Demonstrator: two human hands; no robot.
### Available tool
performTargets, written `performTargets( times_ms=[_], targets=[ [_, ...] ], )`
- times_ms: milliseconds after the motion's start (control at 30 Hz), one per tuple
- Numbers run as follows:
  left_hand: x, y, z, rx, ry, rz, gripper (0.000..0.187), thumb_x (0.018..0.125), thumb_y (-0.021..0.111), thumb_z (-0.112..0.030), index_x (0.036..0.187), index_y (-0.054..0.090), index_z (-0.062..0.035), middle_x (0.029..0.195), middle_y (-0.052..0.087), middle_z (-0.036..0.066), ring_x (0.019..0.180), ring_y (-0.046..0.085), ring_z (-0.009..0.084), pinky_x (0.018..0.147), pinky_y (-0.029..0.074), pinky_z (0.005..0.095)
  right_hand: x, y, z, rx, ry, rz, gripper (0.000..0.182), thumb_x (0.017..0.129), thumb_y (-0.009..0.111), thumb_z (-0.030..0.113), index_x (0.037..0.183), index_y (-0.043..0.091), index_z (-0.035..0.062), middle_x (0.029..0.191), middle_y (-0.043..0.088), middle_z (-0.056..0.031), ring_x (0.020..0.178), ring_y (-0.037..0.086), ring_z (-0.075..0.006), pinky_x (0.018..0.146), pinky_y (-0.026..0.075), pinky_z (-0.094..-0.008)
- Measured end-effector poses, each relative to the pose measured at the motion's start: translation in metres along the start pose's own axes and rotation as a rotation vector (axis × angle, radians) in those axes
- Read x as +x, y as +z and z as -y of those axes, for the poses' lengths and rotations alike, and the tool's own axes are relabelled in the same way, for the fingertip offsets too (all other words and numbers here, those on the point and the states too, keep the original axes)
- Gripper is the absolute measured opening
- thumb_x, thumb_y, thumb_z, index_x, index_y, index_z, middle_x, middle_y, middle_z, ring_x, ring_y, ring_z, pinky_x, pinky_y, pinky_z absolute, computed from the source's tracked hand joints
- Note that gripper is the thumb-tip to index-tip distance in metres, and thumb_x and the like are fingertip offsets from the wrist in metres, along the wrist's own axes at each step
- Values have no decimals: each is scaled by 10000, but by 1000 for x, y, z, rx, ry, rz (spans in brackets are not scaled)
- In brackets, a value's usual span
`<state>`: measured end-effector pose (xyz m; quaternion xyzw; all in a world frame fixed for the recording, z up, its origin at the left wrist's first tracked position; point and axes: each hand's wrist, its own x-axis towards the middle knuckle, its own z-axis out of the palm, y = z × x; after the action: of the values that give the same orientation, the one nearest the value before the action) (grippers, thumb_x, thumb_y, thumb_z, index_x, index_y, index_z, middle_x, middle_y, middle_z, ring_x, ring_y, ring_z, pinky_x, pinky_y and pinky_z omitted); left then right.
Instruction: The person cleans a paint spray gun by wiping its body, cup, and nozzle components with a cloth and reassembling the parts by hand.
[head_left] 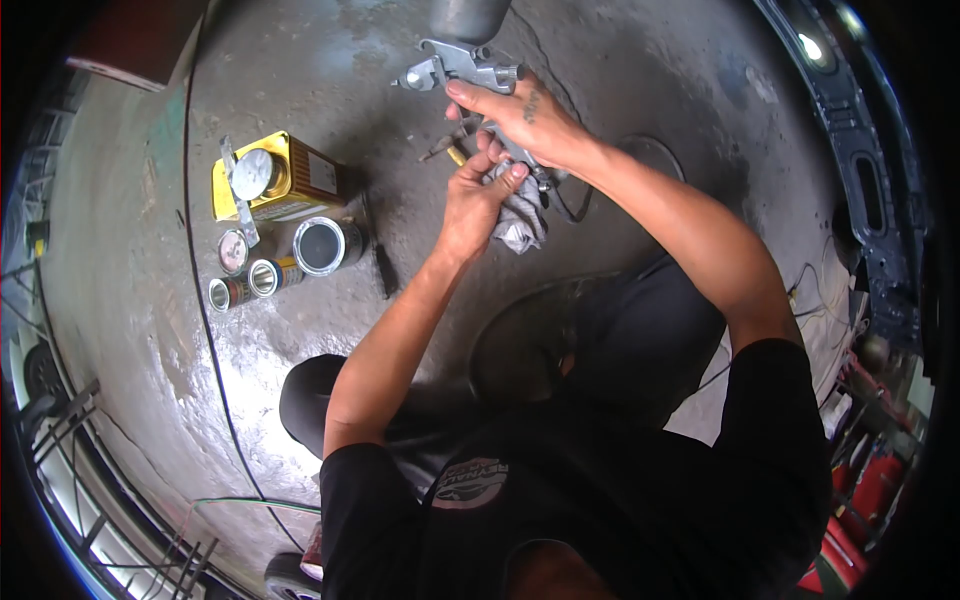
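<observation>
Head view, looking down past a dark shirt to a bare floor (400,180). Spray gun (465,74) is up off the floor, well forward of the knees, its nozzle end pointing to the left of the picture. Grey cup (468,18) sits at its top, cut by the picture's upper edge; contents not visible.

Right hand (535,122) wrapped round the handle, thumb laid forward along the body. Left hand (474,198) close beside it, thumb and fingers drawn in at the handle's foot, seemingly closed on a pale cloth (520,222); how much of the handle it grips too is hidden.

Handling, by judgement: gun looks all metal, stiff, fairly weighty for its bulk. Cup up top should make it top-heavy, more so with liquid inside. Best hold is the handle, as the right hand has it, palm behind, cup kept upright. Nozzle tip and small fittings look the delicate parts; poor places to squeeze or knock. Smooth metal could turn slick if wet. Dark hose (572,212) curves near the handle's foot; if coupled (join unclear), expect some drag on the wrist. Cloth soft, limp, light; any bunched fold will do as a hold.

To the left on the floor, apart from both hands: yellow tin (290,178), and an open grey-rimmed can (322,247) just below it.
</observation>
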<state>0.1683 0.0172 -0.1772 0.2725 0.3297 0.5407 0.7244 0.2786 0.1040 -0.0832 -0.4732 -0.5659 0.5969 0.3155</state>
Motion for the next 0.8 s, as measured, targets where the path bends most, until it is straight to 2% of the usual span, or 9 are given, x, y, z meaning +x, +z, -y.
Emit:
performTargets(
  times_ms=[233,333,433,467,567,667,700,767,800],
  targets=[
    [3,-13,-2,-17,-118,75,148,1014,695,-50,1153,732,-18,1058,691,-14,938,588,59,854,489,239,0,1,1,16,-26,28,427,999,716,435,1125,710,27,945,731,-82,616,623,-124,513,495,-287],
    [4,-10,-1,-174,-121,-27,160,1044,659,-117,1170,701,-27,1109,683,16,986,605,89,883,498,266,4,-2,-2,15,-5,29,427,999,716,435,1128,714,27,945,732,-81,609,623,-124,518,499,-286],
    [6,-13,-11,-227,-161,-125,206,1059,595,-196,1170,658,-36,1137,676,51,1040,630,140,917,520,318,7,-3,-4,-16,-15,-25,424,1003,713,428,1150,714,31,953,729,-80,597,618,-122,516,498,-281],
    [9,-22,-6,-307,-150,-139,249,1048,524,-237,1153,630,-38,1073,691,80,1011,666,198,921,539,370,8,-4,-5,-45,-17,-38,420,1005,712,424,1154,714,30,958,729,-80,598,618,-122,512,496,-282],
    [6,-35,-16,-378,-200,-155,305,1010,496,-152,1205,655,21,1105,723,123,1029,690,241,978,543,413,14,-10,-10,-96,-8,-82,411,1010,709,411,1158,716,27,972,729,-81,602,615,-121,499,489,-286],
    [0,-19,-28,-98,-126,-50,247,1035,508,-98,1168,681,17,1082,737,109,1030,700,203,919,554,335,18,-11,-17,-29,20,-116,403,1012,709,399,1152,717,21,983,728,-87,606,609,-123,486,479,-290],
    [-5,-7,-29,-86,-85,-53,208,1006,620,-3,1200,689,28,1093,739,84,1011,690,159,912,546,287,16,-10,-12,26,22,-116,402,1011,711,395,1152,716,19,983,727,-89,605,604,-123,483,476,-290],
    [-1,2,-12,25,113,-109,254,938,739,48,1187,697,24,1083,738,59,958,672,125,897,540,271,12,-5,-7,95,25,-107,400,1011,712,389,1156,713,17,984,725,-91,604,594,-123,484,470,-288],
    [2,0,-10,33,94,-116,276,895,778,81,1156,713,20,1078,734,53,916,653,105,863,537,266,9,-2,-5,110,27,-98,399,1011,712,387,1160,711,17,985,724,-91,603,588,-124,486,468,-286]
  ],
)
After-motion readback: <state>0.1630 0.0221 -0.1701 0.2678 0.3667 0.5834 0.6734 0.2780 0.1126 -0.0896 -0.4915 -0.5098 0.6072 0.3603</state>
